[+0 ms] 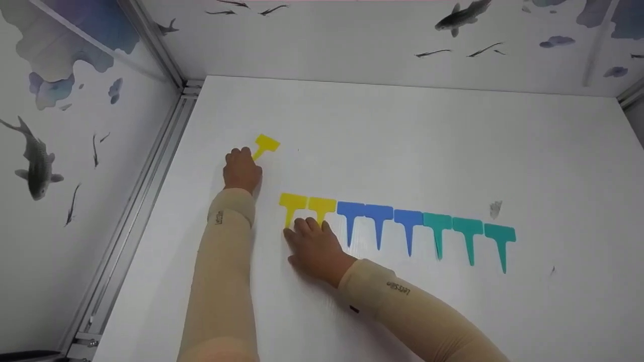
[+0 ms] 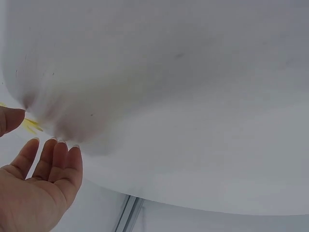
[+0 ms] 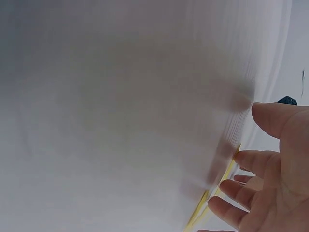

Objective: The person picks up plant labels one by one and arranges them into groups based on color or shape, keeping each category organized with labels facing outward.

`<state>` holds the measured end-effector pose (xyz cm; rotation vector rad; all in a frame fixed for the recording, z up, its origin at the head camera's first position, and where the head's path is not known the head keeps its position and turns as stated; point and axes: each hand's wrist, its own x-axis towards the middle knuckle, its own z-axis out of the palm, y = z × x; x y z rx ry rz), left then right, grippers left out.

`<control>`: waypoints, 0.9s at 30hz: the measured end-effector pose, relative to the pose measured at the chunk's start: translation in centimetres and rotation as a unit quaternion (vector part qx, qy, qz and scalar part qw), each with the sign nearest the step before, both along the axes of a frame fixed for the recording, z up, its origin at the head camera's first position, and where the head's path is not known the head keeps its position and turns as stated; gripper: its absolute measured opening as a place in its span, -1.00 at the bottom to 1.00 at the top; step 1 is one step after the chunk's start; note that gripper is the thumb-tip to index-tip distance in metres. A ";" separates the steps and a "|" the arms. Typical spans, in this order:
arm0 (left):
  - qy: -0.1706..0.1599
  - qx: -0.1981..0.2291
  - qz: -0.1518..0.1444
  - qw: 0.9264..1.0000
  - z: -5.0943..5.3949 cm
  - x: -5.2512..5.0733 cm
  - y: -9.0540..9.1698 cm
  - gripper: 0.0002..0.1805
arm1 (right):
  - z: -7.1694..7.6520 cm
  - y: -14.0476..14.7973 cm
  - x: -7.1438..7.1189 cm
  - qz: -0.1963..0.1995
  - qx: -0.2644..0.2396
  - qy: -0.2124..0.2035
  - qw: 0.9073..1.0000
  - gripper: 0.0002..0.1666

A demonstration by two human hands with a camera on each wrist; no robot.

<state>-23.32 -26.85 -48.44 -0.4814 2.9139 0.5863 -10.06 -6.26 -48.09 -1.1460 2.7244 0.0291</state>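
T-shaped plastic plant labels lie on a white table. My left hand (image 1: 242, 170) is at the back left, beside the stem of a tilted yellow plant label (image 1: 267, 143). In the left wrist view its thumb and fingers stand apart, with some yellow (image 2: 32, 125) beyond them. My right hand (image 1: 317, 251) rests at the left end of a row of labels. Its fingertips touch the second yellow label (image 1: 322, 203) near the stem, whose lower part they hide. The end yellow label (image 1: 293, 200) is just left of it. In the right wrist view the fingers are spread and loosely bent.
Rightward the row continues with three blue labels (image 1: 378, 212) and three green labels (image 1: 468, 226), heads side by side, stems toward me. A grey smudge (image 1: 495, 209) marks the white table (image 1: 402, 136). Fish-patterned panels (image 1: 322, 45) and a metal frame (image 1: 166, 146) border it.
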 end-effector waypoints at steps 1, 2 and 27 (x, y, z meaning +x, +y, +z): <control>-0.001 0.000 0.000 1.000 0.0 -0.1 0.0 -0.57 | 0.0 0.0 0.0 0.001 0.001 0.000 1.000 -0.31; -0.002 -0.001 0.000 1.000 0.1 -0.2 0.1 -0.57 | 0.0 0.0 0.0 0.001 0.001 0.000 1.000 -0.31; -0.010 -0.067 -0.021 0.997 -0.1 -2.0 1.3 -0.61 | 0.0 0.2 -0.2 0.008 0.002 0.003 1.000 -0.30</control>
